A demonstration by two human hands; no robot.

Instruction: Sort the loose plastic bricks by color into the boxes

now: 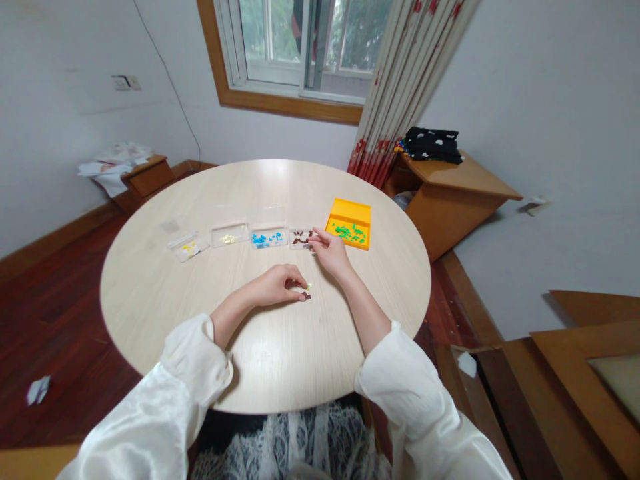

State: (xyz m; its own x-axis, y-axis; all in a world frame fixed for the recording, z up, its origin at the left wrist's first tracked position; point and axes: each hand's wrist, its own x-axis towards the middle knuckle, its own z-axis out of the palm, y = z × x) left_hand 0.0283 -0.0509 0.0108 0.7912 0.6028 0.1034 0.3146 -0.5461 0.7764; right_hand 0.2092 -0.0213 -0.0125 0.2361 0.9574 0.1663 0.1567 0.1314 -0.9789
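Observation:
My left hand point(280, 284) is over the middle of the table, thumb and fingers curved around a small cluster of brown and pale yellow pieces point(307, 295) that look like tiny building bricks. The thumb touches the brown part. My right hand point(330, 253) reaches to a clear box of dark brown pieces point(295, 239), its fingertips together over the box's right side. Whatever lies between those fingertips is too small to make out. Just beyond that hand sits an open yellow case point(353, 209) with green pieces point(350, 233) in it.
Left of the brown pieces stand a clear box with blue pieces point(267, 238), another with cream pieces point(229, 239), and one with yellow pieces point(190, 249). All rest on a round pale table point(170, 293). A wooden cabinet point(450, 187) stands beyond the table's right edge.

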